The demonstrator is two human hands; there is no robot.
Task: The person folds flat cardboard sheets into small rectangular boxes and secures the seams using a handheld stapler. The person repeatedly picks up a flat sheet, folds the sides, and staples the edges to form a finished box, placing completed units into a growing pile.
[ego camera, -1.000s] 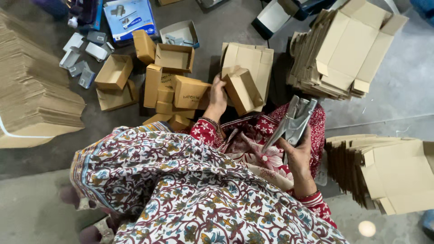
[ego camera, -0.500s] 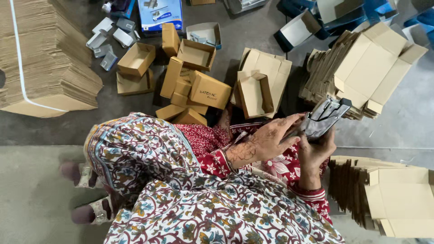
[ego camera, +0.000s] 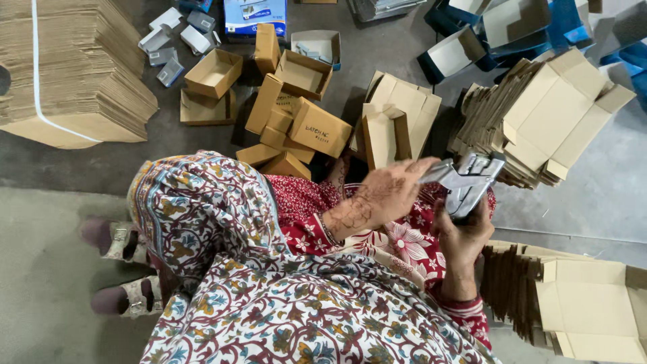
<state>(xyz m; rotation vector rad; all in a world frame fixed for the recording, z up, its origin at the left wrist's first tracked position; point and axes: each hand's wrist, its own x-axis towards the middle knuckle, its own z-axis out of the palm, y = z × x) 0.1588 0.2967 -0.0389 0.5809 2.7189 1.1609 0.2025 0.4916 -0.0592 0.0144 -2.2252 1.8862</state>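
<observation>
Since a second ago the left hand (ego camera: 384, 195) has come off the folded box (ego camera: 384, 138) on the floor and crossed to the stapler (ego camera: 468, 182); the right hand (ego camera: 461, 232) has kept the tool, now tilted more toward the left.

Biggest things first: the strapped stack (ego camera: 60, 74) of flat card at upper left; the fanned flats (ego camera: 539, 114) at upper right; another pile of flats (ego camera: 573, 303) at lower right; the heap of made boxes (ego camera: 296, 114) ahead of the knees; then the stapler, held above the lap, between the heap and the right-hand flats.

The right fingers are wrapped narrow around the stapler's handle from below, gripping it; the left fingers are half curled, tips pinching the metal arm at its front end, so the tool spans both hands, its head just beyond the left fingertips.

The risk, as I judge it: the left fingertips sit close to the stapling mouth, and a squeeze from the right hand could nip or staple one; a loose grip could drop the tool onto the lap.
</observation>
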